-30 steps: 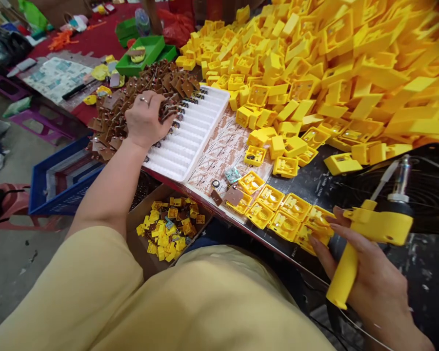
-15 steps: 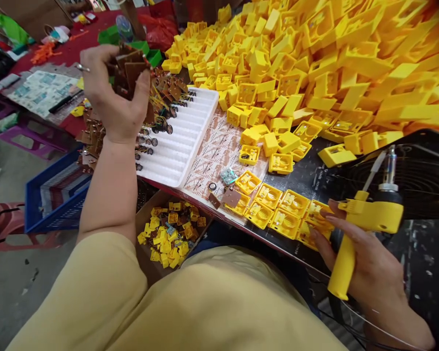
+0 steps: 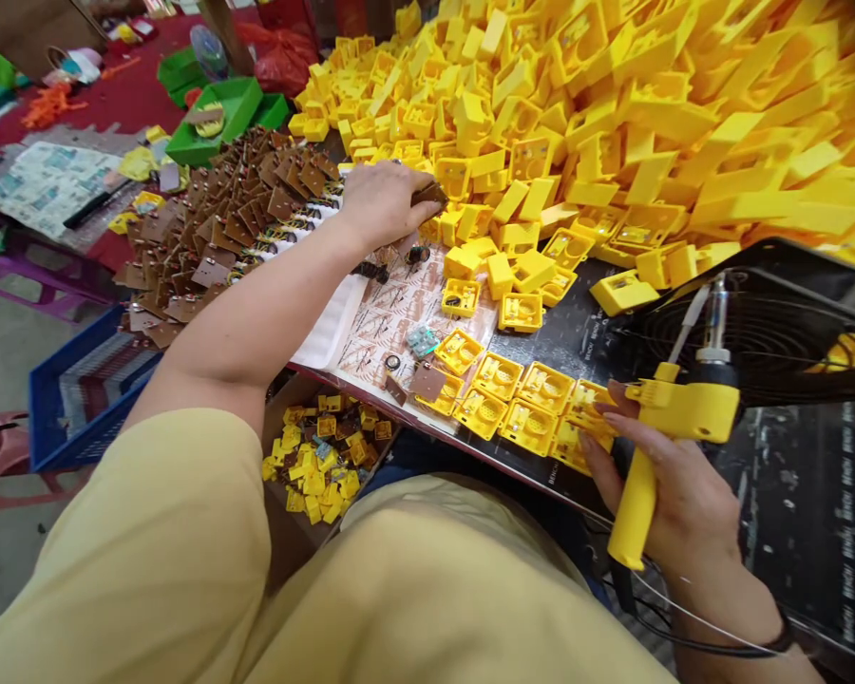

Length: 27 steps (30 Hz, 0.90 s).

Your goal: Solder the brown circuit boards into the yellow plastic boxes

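My left hand is closed around a few brown circuit boards, above the right side of the white ribbed tray. Wires and small dark round parts dangle below it. A heap of similar boards lies to its left, over the tray's far side. In my right hand is a yellow soldering gun, its metal tip pointing up and away. That hand's thumb and fingertips rest at the right end of two rows of open yellow cases along the bench edge.
A large pile of yellow cases covers the back of the bench. A black fan-like grille stands at right. Below the edge is a carton of yellow cases; a blue basket sits left. Green trays stand behind.
My left hand has swung right with the boards, from over the board heap to the tray's right side. My right hand keeps its hold on the soldering gun by the cases. The view has shifted slightly.
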### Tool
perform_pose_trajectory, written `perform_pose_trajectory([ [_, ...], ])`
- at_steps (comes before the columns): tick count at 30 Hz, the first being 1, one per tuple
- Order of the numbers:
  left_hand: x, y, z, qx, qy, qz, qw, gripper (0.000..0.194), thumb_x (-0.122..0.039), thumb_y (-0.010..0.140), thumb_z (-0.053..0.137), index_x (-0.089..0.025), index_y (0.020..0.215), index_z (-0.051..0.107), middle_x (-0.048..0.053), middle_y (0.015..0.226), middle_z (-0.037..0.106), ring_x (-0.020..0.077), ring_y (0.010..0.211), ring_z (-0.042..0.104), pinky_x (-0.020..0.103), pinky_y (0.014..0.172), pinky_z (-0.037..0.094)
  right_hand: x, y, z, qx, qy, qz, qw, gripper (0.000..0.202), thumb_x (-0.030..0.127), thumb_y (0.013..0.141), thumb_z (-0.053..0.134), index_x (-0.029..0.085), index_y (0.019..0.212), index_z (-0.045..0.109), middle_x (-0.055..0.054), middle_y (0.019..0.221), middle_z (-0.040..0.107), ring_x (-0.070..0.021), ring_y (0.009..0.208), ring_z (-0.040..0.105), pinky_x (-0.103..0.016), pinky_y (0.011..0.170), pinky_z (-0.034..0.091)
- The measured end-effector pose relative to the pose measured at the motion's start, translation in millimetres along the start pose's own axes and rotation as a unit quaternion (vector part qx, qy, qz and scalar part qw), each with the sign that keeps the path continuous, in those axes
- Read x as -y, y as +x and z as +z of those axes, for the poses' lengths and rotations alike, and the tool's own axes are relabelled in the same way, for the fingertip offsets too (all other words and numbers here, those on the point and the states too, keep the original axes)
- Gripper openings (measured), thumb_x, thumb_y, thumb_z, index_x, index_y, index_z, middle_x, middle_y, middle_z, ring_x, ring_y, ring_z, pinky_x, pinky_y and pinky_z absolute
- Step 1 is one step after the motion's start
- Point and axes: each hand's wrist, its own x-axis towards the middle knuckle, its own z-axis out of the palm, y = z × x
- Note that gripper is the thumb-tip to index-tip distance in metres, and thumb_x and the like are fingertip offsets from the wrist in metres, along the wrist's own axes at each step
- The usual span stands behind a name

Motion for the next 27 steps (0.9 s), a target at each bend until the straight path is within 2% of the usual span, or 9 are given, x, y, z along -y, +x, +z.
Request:
perform_pose_trajectory([
  [5,-9.0,22.7,-1.4,-0.026,-0.010,0.021,0.999,0.035,-0.056,0.097,0.055,-0.028,0.102,0.074,0.004,0.095,0.072,0.0195,0.076,0.039,0.037,0.069,0.032,2.3,5.7,-3.0,0.000,-0.001,-0.004,1.000,0.041,0.022,0.092,0.075,0.016,0.129,0.059,-0.013,0.111,0.077,-0.0272,0.091,0.078,-0.036,0.071,0.062],
  [10,-12.7,39.6,6.7,-0.006,-0.039,0.063,0.997,0.024,-0.048,0.091,0.063,-0.027,0.085,0.072,0.003,0.080,0.069,0.0207,0.079,0.044,0.042,0.077,0.043,3.9,9.7,-5.7,-0.004,0.006,-0.004,1.000,0.040,0.021,0.092,0.075,0.016,0.129,0.059,-0.013,0.107,0.078,-0.0265,0.087,0.078,-0.035,0.069,0.062],
  [14,-16.8,27.5,-10.7,-0.013,-0.008,0.067,0.998,0.020,-0.045,0.092,0.064,-0.029,0.090,0.076,0.005,0.095,0.075,0.0247,0.093,0.056,0.046,0.086,0.048,5.6,9.0,-8.1,-0.006,0.003,0.005,1.000,0.048,0.022,0.092,0.076,0.019,0.136,0.057,-0.012,0.108,0.078,-0.0242,0.085,0.078,-0.034,0.069,0.062],
  [16,-17.2,18.6,-21.8,-0.024,-0.028,0.060,0.997,0.026,-0.042,0.095,0.061,-0.026,0.105,0.079,0.006,0.107,0.077,0.0246,0.102,0.060,0.044,0.092,0.050,6.2,8.0,-8.8,-0.008,0.005,0.010,1.000,0.052,0.022,0.091,0.077,0.021,0.138,0.055,-0.010,0.109,0.078,-0.0231,0.085,0.078,-0.033,0.069,0.062],
  [18,-17.0,11.7,-28.4,-0.041,-0.055,0.059,0.996,0.038,-0.039,0.097,0.059,-0.020,0.128,0.073,0.006,0.117,0.078,0.0246,0.110,0.063,0.045,0.100,0.051,6.6,7.2,-9.7,-0.006,0.012,0.012,1.000,0.054,0.021,0.089,0.079,0.021,0.138,0.056,-0.009,0.110,0.078,-0.0233,0.090,0.078,-0.032,0.073,0.063],
  [20,-17.5,7.6,-29.7,-0.054,-0.070,0.067,0.994,0.042,-0.037,0.098,0.058,-0.018,0.134,0.070,0.008,0.121,0.078,0.0266,0.115,0.066,0.050,0.104,0.052,7.2,6.9,-11.0,-0.003,0.022,0.012,1.000,0.055,0.020,0.088,0.080,0.021,0.137,0.056,-0.009,0.111,0.078,-0.0241,0.094,0.078,-0.033,0.076,0.064],
  [23,-20.6,7.2,-27.8,-0.064,-0.083,0.093,0.990,0.034,-0.032,0.098,0.057,-0.020,0.123,0.076,0.009,0.122,0.077,0.0283,0.117,0.067,0.053,0.103,0.054,9.3,7.4,-12.6,0.000,0.027,0.015,1.000,0.055,0.018,0.088,0.079,0.022,0.137,0.056,-0.009,0.112,0.078,-0.0239,0.096,0.078,-0.033,0.079,0.064],
  [25,-22.7,11.3,-28.7,-0.092,-0.111,0.105,0.984,0.027,-0.028,0.095,0.063,-0.021,0.116,0.078,0.009,0.131,0.072,0.0245,0.122,0.065,0.048,0.106,0.054,11.0,8.8,-12.8,-0.003,0.029,0.015,0.999,0.049,0.018,0.088,0.078,0.021,0.133,0.058,-0.009,0.112,0.077,-0.0229,0.095,0.078,-0.032,0.078,0.063],
  [27,-23.0,17.7,-32.8,-0.130,-0.175,0.099,0.971,0.015,-0.022,0.090,0.072,-0.021,0.101,0.080,0.006,0.127,0.073,0.0179,0.115,0.065,0.041,0.105,0.055,12.6,10.9,-12.9,-0.010,0.029,0.011,0.999,0.041,0.018,0.090,0.077,0.019,0.127,0.060,-0.009,0.107,0.078,-0.0217,0.091,0.078,-0.030,0.074,0.062],
])
